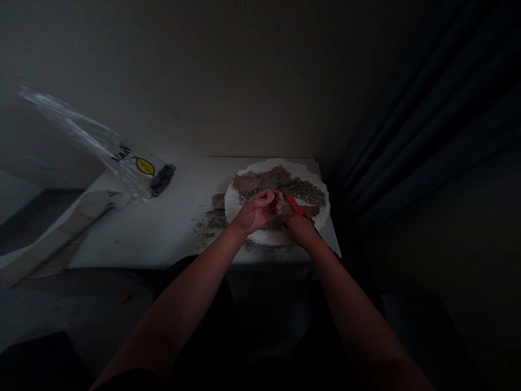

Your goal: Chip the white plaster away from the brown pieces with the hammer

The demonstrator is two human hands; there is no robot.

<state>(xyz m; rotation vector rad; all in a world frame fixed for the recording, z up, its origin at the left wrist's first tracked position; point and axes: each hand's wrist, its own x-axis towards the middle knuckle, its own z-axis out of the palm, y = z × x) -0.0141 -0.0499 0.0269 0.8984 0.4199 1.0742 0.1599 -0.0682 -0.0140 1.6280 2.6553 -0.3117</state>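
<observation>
My left hand [257, 212] is raised over a round white board with a ragged rim [321, 221]. Its palm faces partly up and its fingers curl towards the thumb; anything between them is too dark to make out. My right hand [300, 228] is low over the board's front right, fingers bent down against a brown strip [311, 210]. A red bar, perhaps a tool handle [293, 205], shows just beyond that hand, with a dark part running behind it. Brown rough sheet [260, 182] and small grey pebbles [307, 191] cover the board's far side.
A clear plastic bag [132, 176] with a yellow label and dark contents stands on the white table [134, 233] at left. Brown flat pieces [81, 220] lie at its left end. Dark crumbs [209, 221] lie beside the board. A dark curtain [431, 119] hangs at right.
</observation>
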